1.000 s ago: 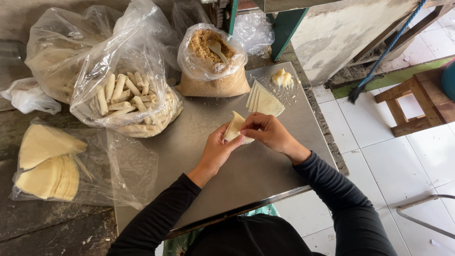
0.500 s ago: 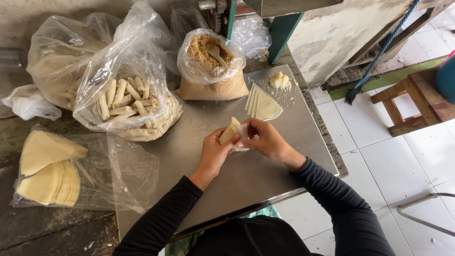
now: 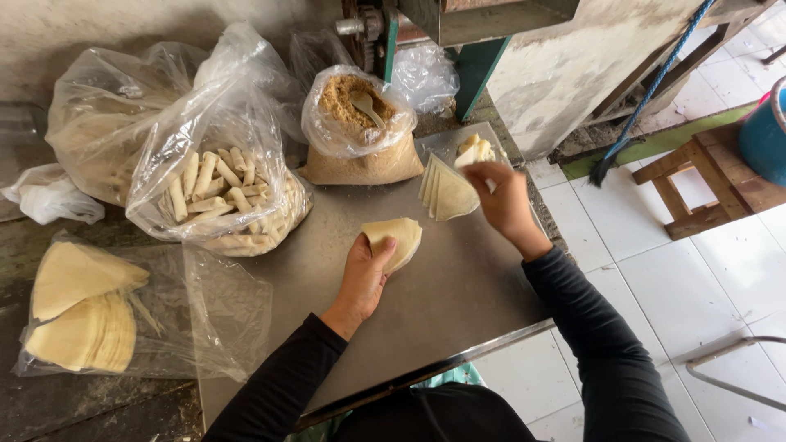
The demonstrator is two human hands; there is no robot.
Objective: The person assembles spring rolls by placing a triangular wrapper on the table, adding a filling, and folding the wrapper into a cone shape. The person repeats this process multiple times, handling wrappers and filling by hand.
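My left hand (image 3: 364,274) holds a pale, folded pastry wrapper (image 3: 396,240) over the metal table (image 3: 458,311). My right hand (image 3: 501,196) reaches to the far right of the table, fingertips at a small pile of pale pieces (image 3: 475,150) behind a fanned stack of wedge-shaped wrappers (image 3: 448,191). I cannot tell whether those fingers hold anything. A clear bag of brown crumbly filling (image 3: 357,127) with a spoon (image 3: 366,105) in it stands behind the stack. A clear bag of finished rolls (image 3: 225,196) lies at the left.
More wrappers in a plastic bag (image 3: 78,315) lie at the near left on a dark bench. Other plastic bags (image 3: 94,131) sit behind. A green machine frame (image 3: 475,69), a wooden stool (image 3: 704,180), a blue bucket (image 3: 763,131) and white floor tiles are at the right.
My hands were together folding one wrapper. Now they have separated: the left keeps the wrapper and the right has moved up and right to the pile at the table's far corner.
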